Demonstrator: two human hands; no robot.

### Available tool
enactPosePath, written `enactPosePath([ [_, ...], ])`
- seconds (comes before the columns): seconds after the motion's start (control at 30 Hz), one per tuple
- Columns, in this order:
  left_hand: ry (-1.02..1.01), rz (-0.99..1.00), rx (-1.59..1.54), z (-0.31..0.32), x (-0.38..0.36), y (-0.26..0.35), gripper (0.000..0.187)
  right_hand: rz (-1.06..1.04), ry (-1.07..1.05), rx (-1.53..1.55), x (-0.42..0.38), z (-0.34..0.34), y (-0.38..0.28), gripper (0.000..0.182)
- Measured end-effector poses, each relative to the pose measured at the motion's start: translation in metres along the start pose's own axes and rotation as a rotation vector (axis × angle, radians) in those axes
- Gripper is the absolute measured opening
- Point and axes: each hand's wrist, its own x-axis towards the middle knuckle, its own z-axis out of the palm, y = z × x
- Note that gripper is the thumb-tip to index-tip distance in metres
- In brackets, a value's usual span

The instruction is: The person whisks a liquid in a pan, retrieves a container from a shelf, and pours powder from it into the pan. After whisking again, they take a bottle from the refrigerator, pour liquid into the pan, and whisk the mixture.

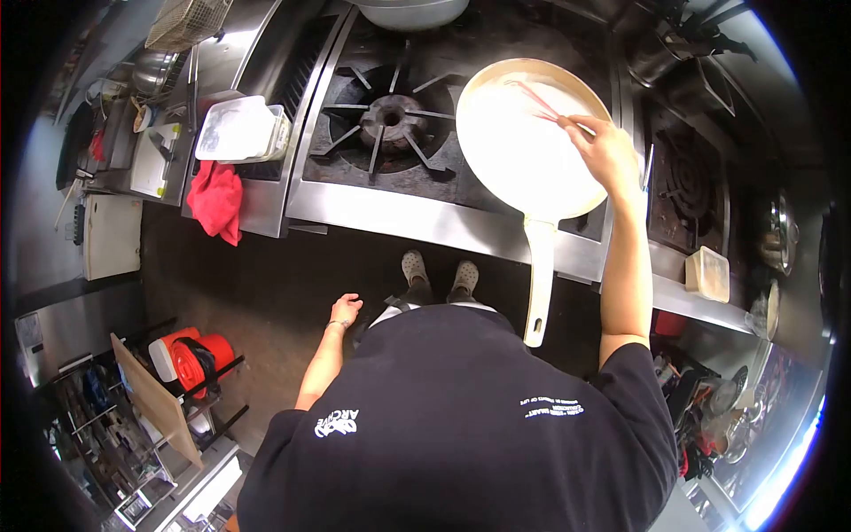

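My right hand (pixel 605 152) reaches over a large cream-coloured frying pan (pixel 467 133) on the right part of the stove. Its fingers are closed on a thin red-pink whisk (pixel 537 99), whose far end points up and left into the pan. Inside the pan is something white and bright, with no clear detail. The pan's long handle (pixel 539 275) sticks out past the stove's front edge toward my body. My left hand (pixel 346 309) hangs low at my left side, away from the stove, fingers loosely bent and nothing visible in them.
Left of the pan is a bare gas burner (pixel 393 122), with a metal bowl (pixel 412 12) behind it. A lidded plastic container (pixel 238 129) and a red cloth (pixel 214 202) lie further left. A small tub (pixel 707 274) sits on the right ledge.
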Motion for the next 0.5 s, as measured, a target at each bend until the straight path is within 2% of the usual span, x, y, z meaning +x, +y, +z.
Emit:
enactPosePath([
  [0.07,-0.005,0.018,-0.024,0.000,-0.002,0.002,0.038,0.015,-0.033,0.022,0.001,-0.007,-0.009,0.031],
  [0.1,-0.003,0.014,-0.024,-0.001,0.000,0.001,0.038,0.002,0.043,0.001,0.014,0.002,0.009,0.030],
  [0.17,0.011,0.049,-0.043,0.001,0.004,-0.005,0.038,0.077,0.046,-0.022,0.025,-0.012,0.003,0.028],
  [0.23,0.018,0.037,-0.029,0.002,0.004,-0.007,0.039,0.049,0.032,-0.017,0.022,-0.015,-0.016,0.027],
  [0.33,0.012,0.018,-0.019,0.002,0.004,-0.013,0.038,-0.206,-0.092,-0.033,-0.003,-0.014,-0.041,0.021],
  [0.43,0.017,0.013,-0.025,0.001,-0.001,-0.013,0.038,-0.245,-0.215,-0.060,-0.042,-0.034,-0.048,0.019],
  [0.5,0.021,-0.003,-0.026,0.002,-0.002,-0.017,0.039,-0.232,-0.169,-0.041,-0.050,-0.038,-0.037,0.019],
])
